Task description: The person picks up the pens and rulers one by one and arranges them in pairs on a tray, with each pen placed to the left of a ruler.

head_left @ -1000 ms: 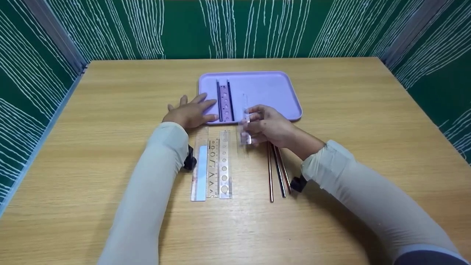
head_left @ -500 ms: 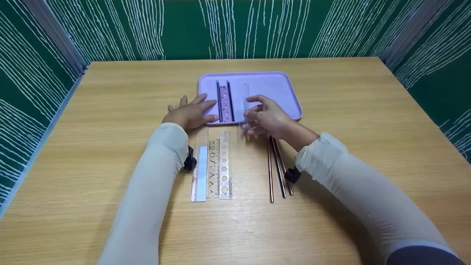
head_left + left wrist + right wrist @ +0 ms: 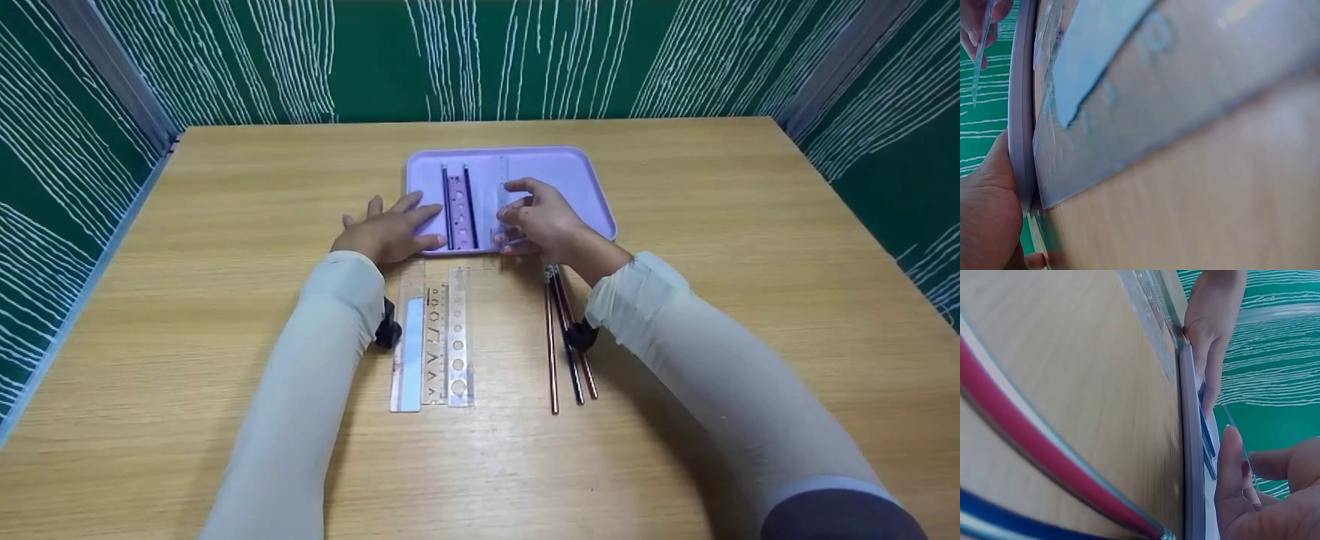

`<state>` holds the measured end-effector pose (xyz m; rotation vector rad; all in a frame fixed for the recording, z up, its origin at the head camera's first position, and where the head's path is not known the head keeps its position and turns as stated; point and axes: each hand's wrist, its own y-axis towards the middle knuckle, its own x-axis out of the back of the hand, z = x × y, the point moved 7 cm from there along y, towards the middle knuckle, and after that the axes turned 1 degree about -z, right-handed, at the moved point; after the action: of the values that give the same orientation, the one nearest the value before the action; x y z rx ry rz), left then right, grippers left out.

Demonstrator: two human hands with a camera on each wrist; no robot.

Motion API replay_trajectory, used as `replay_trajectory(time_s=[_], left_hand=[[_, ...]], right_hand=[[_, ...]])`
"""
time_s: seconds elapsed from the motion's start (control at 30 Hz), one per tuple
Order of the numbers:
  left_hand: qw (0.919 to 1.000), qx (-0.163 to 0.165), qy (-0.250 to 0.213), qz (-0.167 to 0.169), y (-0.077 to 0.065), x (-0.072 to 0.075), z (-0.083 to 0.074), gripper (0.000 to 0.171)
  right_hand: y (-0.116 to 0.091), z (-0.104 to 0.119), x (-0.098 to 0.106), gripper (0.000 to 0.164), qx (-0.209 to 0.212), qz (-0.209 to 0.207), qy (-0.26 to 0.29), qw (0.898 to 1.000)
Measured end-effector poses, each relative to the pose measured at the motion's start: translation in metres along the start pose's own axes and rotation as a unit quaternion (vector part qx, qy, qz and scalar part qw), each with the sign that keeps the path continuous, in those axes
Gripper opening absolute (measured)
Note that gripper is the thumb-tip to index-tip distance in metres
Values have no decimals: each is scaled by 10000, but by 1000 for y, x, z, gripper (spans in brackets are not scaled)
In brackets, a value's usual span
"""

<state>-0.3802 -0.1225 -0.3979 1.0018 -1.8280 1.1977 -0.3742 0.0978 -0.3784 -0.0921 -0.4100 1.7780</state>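
Observation:
My right hand pinches a clear ruler between thumb and fingers, over the middle of the lilac tray. Seen from the right wrist, the ruler stands tilted above the tray's rim. My left hand rests on the tray's left front edge, fingers spread and thumb along the rim. Close to that thumb, in the tray, a pink stencil ruler lies between two dark pencils, a left one and a right one.
In front of the tray lie a clear ruler with a blue strip, a clear stencil ruler and a ruler with round holes. Three shiny pencils lie below my right wrist. A green, white-streaked wall borders the table.
My right hand has carried the clear ruler forward, from over the tray's front edge to farther over its middle. My left hand has stayed in place.

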Motion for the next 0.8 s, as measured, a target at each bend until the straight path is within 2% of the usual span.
replay_trajectory(time_s=[0.27,0.8], left_hand=[[9998,112,-158,32,-1,0,0,69],[9998,95,-197,11,-4,1,-1,69]], right_hand=[[15,1,2,60,-30,-202,-65,9998],[32,1,-5,62,44,-585,-961,9936]])
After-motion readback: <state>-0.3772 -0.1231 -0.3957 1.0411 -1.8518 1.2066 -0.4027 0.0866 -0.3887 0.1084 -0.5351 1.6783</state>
